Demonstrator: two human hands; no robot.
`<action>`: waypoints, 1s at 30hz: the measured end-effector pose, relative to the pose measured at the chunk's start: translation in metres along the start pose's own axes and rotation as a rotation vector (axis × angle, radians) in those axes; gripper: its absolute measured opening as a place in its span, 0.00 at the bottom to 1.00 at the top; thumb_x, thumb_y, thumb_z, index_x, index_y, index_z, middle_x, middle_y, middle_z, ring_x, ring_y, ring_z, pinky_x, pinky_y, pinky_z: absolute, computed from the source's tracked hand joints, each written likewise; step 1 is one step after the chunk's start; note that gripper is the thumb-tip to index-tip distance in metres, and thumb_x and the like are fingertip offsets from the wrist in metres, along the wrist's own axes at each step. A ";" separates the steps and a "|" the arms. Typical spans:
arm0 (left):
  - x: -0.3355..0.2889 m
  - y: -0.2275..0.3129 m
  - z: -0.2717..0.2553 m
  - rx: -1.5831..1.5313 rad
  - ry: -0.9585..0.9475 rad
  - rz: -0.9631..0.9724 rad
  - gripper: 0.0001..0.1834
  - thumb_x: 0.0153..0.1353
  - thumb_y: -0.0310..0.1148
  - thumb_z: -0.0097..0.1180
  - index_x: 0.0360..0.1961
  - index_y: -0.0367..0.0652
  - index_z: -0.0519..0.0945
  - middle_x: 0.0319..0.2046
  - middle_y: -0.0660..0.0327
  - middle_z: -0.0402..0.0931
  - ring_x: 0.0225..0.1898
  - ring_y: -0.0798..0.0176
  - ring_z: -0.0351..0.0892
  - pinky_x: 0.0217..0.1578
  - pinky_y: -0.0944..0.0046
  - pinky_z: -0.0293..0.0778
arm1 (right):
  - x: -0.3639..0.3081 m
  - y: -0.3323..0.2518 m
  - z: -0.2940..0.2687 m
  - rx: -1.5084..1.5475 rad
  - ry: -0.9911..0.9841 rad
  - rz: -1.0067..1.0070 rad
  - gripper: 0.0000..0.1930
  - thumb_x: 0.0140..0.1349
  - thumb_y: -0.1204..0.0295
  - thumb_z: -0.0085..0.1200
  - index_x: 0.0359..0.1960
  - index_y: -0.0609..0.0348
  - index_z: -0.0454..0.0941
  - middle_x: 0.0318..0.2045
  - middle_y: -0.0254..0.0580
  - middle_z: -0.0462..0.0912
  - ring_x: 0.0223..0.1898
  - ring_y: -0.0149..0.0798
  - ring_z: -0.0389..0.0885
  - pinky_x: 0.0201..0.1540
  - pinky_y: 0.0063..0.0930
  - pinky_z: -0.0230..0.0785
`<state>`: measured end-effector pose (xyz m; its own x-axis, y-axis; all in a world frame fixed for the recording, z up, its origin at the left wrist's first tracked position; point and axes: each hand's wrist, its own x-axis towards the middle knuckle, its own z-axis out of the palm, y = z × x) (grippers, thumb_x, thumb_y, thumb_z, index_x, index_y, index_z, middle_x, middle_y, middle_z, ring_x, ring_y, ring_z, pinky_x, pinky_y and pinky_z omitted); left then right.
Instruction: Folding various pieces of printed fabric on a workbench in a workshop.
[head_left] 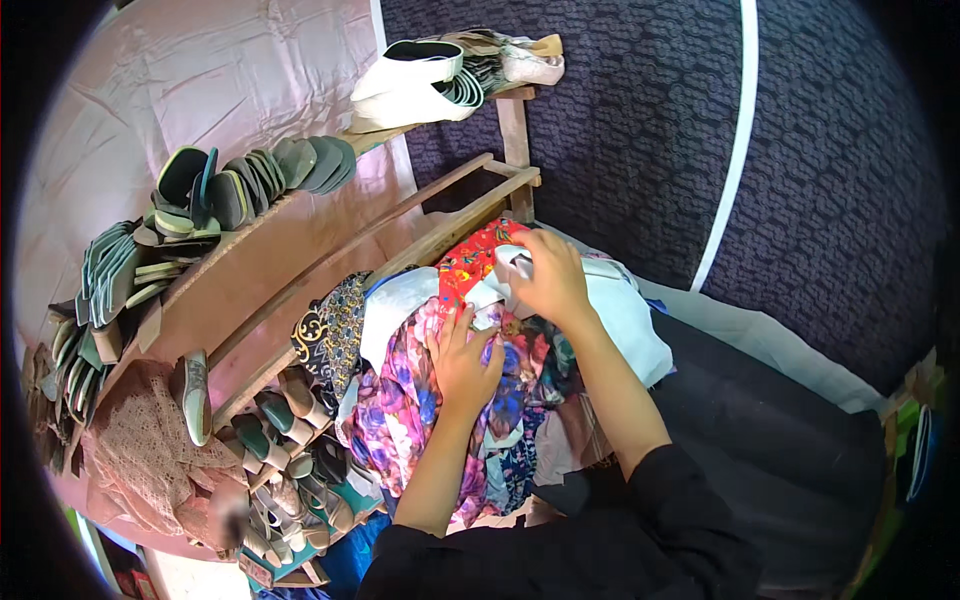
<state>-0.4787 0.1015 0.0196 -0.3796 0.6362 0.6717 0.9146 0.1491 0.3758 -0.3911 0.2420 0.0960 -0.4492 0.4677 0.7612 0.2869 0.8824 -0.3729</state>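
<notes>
My left hand lies palm down on a purple, pink and blue floral cloth, fingers spread. Just beyond it, my right hand bends its fingers down onto a crumpled white piece, perhaps cloth or paper; the thumb side is partly hidden. That white piece rests against a red cloth with small flowers. Around both hands is a heap of fabrics: a white cloth at the right, another pale cloth at the left, and a black-and-gold patterned cloth.
A wooden rack runs along the left, bearing stacked shoe soles and white strap-like pieces. Shoes fill the lower shelves beside a brown lace cloth. Black sheeting spreads to the right below a dark patterned wall.
</notes>
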 end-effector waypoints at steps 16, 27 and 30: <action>-0.004 -0.017 0.007 -0.025 0.290 -0.004 0.46 0.46 0.44 0.56 0.60 0.28 0.50 0.61 0.38 0.47 0.63 0.40 0.46 0.60 0.41 0.41 | -0.101 0.024 -0.028 -0.050 0.125 0.296 0.19 0.47 0.76 0.45 0.44 0.57 0.75 0.37 0.51 0.79 0.36 0.51 0.77 0.59 0.55 0.49; -0.014 -0.022 0.000 -0.262 0.251 0.040 0.22 0.50 0.35 0.54 0.48 0.43 0.74 0.52 0.51 0.67 0.55 0.48 0.62 0.56 0.52 0.55 | -0.288 -0.062 -0.238 -0.340 0.085 0.446 0.13 0.55 0.76 0.49 0.44 0.56 0.75 0.46 0.44 0.76 0.51 0.46 0.72 0.60 0.49 0.45; -0.052 0.017 -0.009 -0.574 0.337 -0.080 0.19 0.49 0.29 0.54 0.45 0.38 0.74 0.48 0.50 0.69 0.52 0.49 0.65 0.54 0.56 0.59 | -0.352 -0.076 -0.245 -0.314 0.059 0.568 0.13 0.54 0.69 0.48 0.42 0.52 0.76 0.44 0.44 0.77 0.48 0.48 0.72 0.58 0.55 0.47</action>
<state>-0.4445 0.0640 -0.0034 -0.5509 0.3549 0.7553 0.6982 -0.2999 0.6501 -0.0476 -0.0028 -0.0137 -0.1102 0.8454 0.5226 0.7033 0.4379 -0.5600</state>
